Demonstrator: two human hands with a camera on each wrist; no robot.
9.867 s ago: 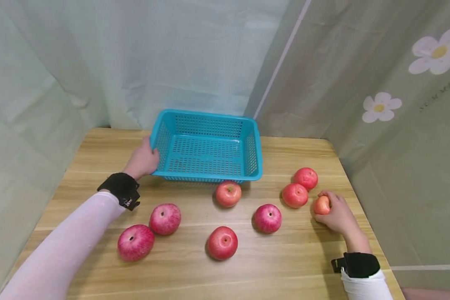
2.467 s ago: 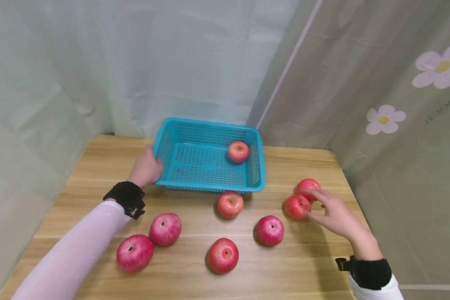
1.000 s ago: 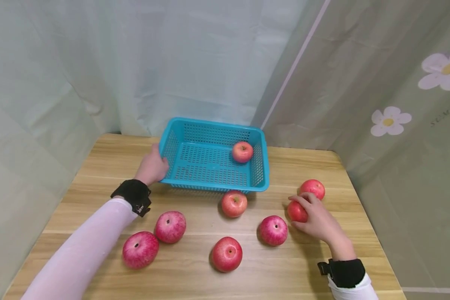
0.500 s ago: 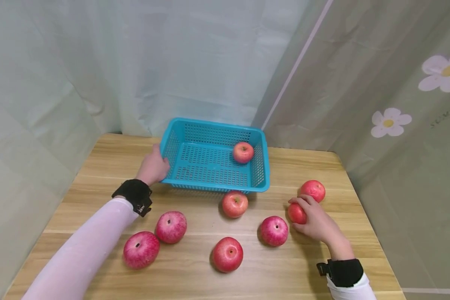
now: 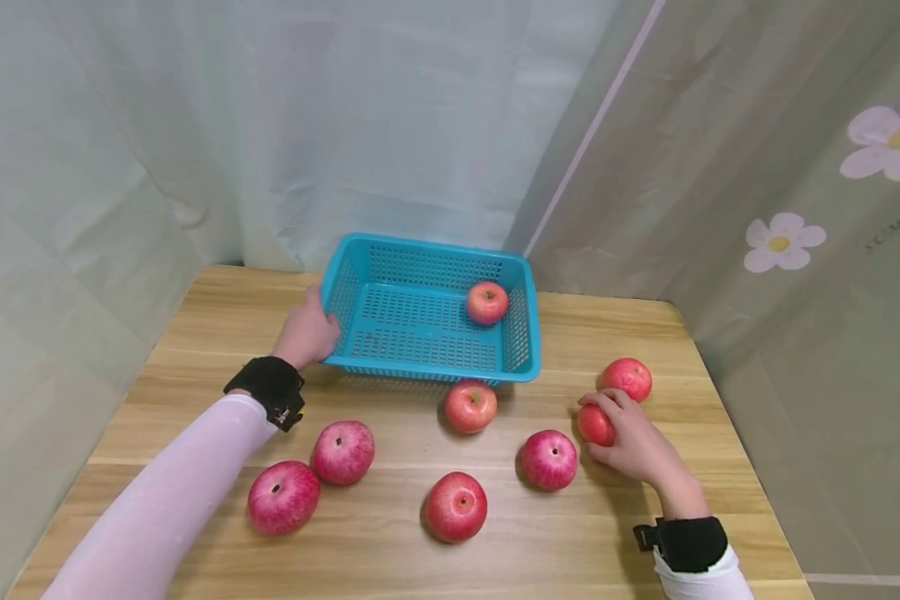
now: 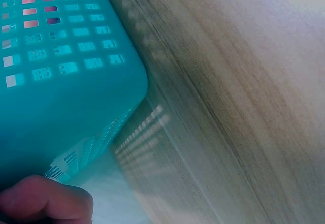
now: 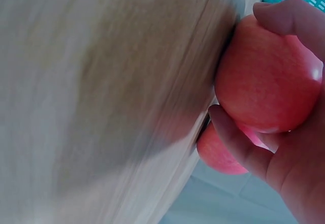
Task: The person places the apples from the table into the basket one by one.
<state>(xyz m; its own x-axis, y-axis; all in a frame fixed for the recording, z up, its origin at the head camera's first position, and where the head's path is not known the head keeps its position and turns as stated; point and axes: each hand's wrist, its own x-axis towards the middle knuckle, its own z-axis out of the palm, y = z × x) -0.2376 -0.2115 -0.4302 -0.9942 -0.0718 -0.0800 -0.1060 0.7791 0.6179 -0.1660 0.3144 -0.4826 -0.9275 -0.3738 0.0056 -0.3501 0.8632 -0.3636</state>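
Observation:
A blue plastic basket (image 5: 427, 367) with perforated walls stands at the back of the table, one apple (image 5: 487, 302) inside near its right end. My left hand (image 5: 307, 331) grips the basket's left rim; in the left wrist view the curled fingers (image 6: 48, 198) show at its edge. On the right, my right hand (image 5: 633, 442) holds a red apple (image 5: 596, 424), which the right wrist view shows between thumb and fingers, low at the tabletop. Just behind that hand lies another apple (image 5: 627, 380). Part of the held apple is hidden by the hand.
Several more apples lie on the wooden table (image 5: 540, 542): one (image 5: 470, 407) at the basket's front, one (image 5: 549, 460) right of centre, one (image 5: 456, 507) in the front middle, and two by my left forearm, the nearer apple (image 5: 283, 497) left of the other (image 5: 343, 452). Curtains (image 5: 405, 125) enclose the table.
An apple from the far right now lies in the basket. My right hand, spread beside the two right apples earlier, has closed round the nearer one. My left hand has stayed on the basket.

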